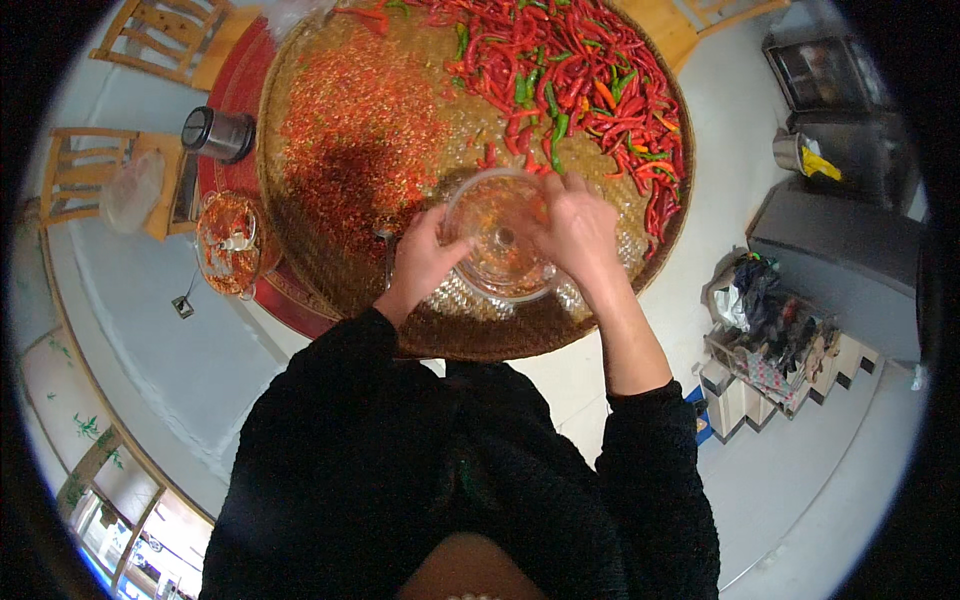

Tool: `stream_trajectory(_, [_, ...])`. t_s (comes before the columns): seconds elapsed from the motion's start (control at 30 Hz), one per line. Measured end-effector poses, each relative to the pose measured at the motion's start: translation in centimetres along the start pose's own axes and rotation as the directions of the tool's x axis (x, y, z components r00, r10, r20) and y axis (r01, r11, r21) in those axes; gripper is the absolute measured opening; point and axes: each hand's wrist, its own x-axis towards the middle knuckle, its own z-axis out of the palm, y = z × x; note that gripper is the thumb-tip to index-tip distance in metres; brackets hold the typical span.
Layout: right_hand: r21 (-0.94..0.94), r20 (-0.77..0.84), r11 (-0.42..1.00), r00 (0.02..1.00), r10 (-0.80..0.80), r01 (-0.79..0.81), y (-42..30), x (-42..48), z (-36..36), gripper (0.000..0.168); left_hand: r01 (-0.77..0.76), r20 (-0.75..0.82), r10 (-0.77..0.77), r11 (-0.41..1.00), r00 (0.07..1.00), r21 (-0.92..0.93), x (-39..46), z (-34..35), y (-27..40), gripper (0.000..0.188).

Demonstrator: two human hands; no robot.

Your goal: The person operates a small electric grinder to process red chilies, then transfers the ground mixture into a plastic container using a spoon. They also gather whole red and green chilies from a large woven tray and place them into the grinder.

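Observation:
A clear food-chopper bowl (504,281) with a round centre stub is before me, over the near part of a wide woven bamboo tray (480,346). Its inside is smeared with red and orange bits. My left hand (426,255) grips the bowl's left rim, thumb over the edge. On the opposite side my right hand (583,225) holds the rim, its thumb blurred inside. A metal spoon (385,244) lies just left of my left hand. Chopped red chilli (360,127) covers the tray's left half. Whole red chillies (570,67), some green, fill the far right.
Left of the tray, a chopper motor unit (221,135) stands on a red tabletop (232,82). A second clear bowl (234,281) with chopped chilli and a white blade sits nearer. Wooden chairs (97,176) surround the table. A cluttered rack (780,345) is at right.

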Motion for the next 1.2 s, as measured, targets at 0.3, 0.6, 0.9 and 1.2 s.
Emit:
stream_trajectory(0.3, [0.213, -0.108, 0.972, 0.986, 0.128, -0.102, 4.4, -2.8, 6.8, 0.034, 0.120, -0.049, -0.145, 0.932, 0.988, -0.342, -1.9, -9.2, 0.6, 0.043])
stream_trajectory(0.6, [0.005, -0.130, 0.992, 0.983, -0.126, 0.128, 5.3, -5.4, 15.9, 0.020, 0.185, -0.254, -0.364, 0.826, 0.896, -0.533, -5.2, -16.2, -1.6, 0.040])
stream_trajectory(0.9, [0.095, -0.106, 0.813, 0.818, -0.566, 0.575, -3.9, 1.9, 18.1, 0.031, 0.135, -0.256, -0.282, 0.871, 0.925, -0.473, -7.2, -14.5, -2.4, 0.041])
stream_trajectory(1.2, [-0.043, 0.002, 0.927, 0.928, -0.372, 0.371, 10.9, 6.6, 16.1, 0.022, -0.011, -0.136, 0.076, 0.905, 0.988, 0.425, -6.6, -6.3, 0.9, 0.058])
